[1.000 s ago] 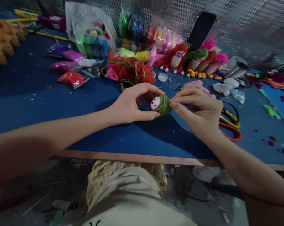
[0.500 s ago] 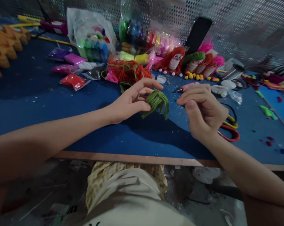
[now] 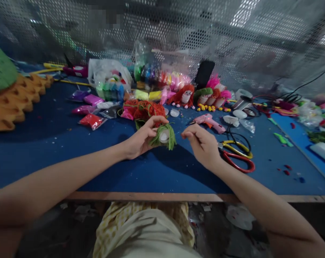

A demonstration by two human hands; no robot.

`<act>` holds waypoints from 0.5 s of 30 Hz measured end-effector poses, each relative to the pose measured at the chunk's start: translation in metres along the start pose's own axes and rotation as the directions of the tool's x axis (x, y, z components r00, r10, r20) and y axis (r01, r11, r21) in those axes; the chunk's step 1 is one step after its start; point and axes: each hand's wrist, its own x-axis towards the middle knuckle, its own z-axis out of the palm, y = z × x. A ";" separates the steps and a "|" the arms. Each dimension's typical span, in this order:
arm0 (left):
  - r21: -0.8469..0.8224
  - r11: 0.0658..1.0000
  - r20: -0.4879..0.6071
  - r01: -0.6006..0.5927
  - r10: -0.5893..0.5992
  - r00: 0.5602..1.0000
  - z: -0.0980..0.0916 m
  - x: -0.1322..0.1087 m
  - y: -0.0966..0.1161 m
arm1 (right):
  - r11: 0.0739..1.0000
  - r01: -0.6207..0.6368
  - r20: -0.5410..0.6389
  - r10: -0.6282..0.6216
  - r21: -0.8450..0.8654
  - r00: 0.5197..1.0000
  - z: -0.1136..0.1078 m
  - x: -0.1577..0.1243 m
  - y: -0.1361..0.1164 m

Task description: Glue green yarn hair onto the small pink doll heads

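My left hand (image 3: 141, 142) grips a small doll head topped with green yarn (image 3: 172, 138), fingers and thumb on its left side. Its round white front (image 3: 164, 134) shows between the hanging strands. To the right, apart from it, my right hand (image 3: 204, 146) is closed in a pinch; whatever lies between the fingertips is too small to make out. Beside that wrist are scissors (image 3: 239, 167) with red and yellow handles. A pink glue gun (image 3: 212, 123) lies behind the right hand. Beyond my left hand is a tangle of orange-red yarn (image 3: 149, 109).
Several yarn-haired dolls (image 3: 186, 96) stand at the back near a black phone (image 3: 205, 73). Clay packets (image 3: 92, 121) and a bag (image 3: 108, 73) are at back left. An orange egg tray (image 3: 19, 102) occupies the far left. The blue table (image 3: 111, 175) ends in a wooden front edge.
The view has tilted up and drawn back. My left hand has turned the doll head, so its white front now shows under the green yarn. My right hand stays pinched.
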 end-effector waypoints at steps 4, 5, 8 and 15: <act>-0.011 0.997 -0.034 0.070 -0.071 0.997 -0.001 -0.001 0.002 | 1.000 0.013 -0.004 -0.013 -0.028 1.000 0.001 0.003 0.003; -0.005 0.997 -0.042 0.079 -0.079 0.996 -0.002 -0.001 0.002 | 0.999 0.021 0.002 -0.021 -0.042 1.000 0.001 0.003 0.005; 0.058 0.998 -0.032 0.039 -0.038 0.999 -0.005 -0.001 -0.004 | 0.994 0.057 0.046 -0.053 -0.096 0.998 0.002 0.000 0.012; 0.416 0.907 0.031 -0.068 0.061 0.998 -0.009 -0.008 -0.009 | 0.987 -0.008 -0.046 0.000 -0.162 0.999 0.000 -0.001 0.007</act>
